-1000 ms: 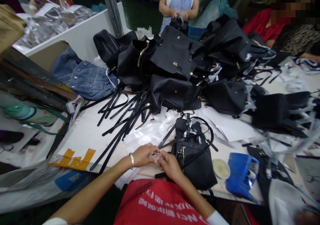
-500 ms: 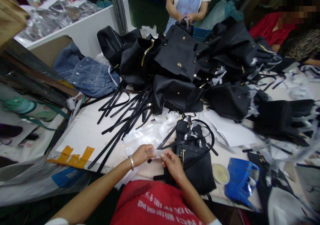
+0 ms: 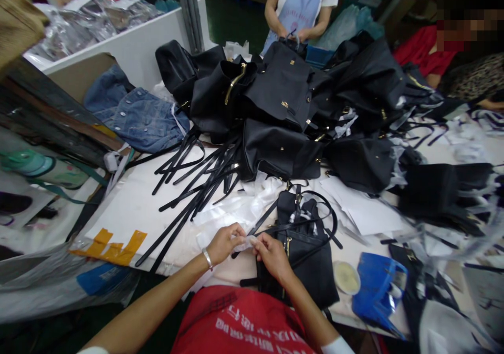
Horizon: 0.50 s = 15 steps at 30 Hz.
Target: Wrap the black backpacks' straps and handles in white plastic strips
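Near the table's front edge, my left hand point(image 3: 225, 245) and my right hand point(image 3: 271, 256) pinch a small piece of thin, translucent white wrapping point(image 3: 247, 242) between them. Both hands have their fingers closed on it, close together. Just right of them, partly behind my right forearm, lies a black backpack point(image 3: 311, 270) with gold zips and loose straps. More white wrapping sheets point(image 3: 232, 212) spread on the table beyond my hands. Left of those, several narrow black straps point(image 3: 185, 217) lie in a fan.
Black bags point(image 3: 275, 89) are heaped across the table's far side. A denim garment point(image 3: 137, 115) lies at the left. A round tub point(image 3: 347, 277) and a blue container point(image 3: 378, 285) stand at the right. A co-worker in a blue apron point(image 3: 297, 7) handles something behind the heap.
The wrapping between my fingers is more bunched, and my hands have come slightly closer together. The view has shifted a little; the bags and straps lie as before.
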Tool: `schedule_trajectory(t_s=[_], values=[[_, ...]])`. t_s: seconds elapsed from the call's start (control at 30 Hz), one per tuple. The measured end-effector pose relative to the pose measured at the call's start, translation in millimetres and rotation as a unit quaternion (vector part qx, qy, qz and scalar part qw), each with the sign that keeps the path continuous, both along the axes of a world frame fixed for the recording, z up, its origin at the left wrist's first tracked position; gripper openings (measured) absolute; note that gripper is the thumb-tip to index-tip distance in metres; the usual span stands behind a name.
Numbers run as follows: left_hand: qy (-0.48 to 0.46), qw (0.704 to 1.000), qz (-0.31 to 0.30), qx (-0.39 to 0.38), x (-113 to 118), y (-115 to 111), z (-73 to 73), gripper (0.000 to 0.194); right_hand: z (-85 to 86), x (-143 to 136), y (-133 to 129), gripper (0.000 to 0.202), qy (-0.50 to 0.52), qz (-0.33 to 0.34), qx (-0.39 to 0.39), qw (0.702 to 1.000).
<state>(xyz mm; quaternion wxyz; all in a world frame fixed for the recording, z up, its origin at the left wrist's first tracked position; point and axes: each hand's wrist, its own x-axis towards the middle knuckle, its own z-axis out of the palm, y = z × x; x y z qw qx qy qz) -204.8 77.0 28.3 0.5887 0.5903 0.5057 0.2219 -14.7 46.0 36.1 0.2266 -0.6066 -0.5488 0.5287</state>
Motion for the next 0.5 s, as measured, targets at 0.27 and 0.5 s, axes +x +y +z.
schedule_trajectory(t_s=[0.27,0.5], values=[[-0.062,0.996,0.024,-0.054,-3.1,0.5,-2.3,0.026,-6.1,9.3,25.9,0.036,-0.088,0.090,0.052,0.991],[-0.014,0.999,0.038,-0.009,2.8,-1.8,4.7,0.021,-3.2,-2.6,21.8,0.034,-0.027,0.045,0.043,0.998]])
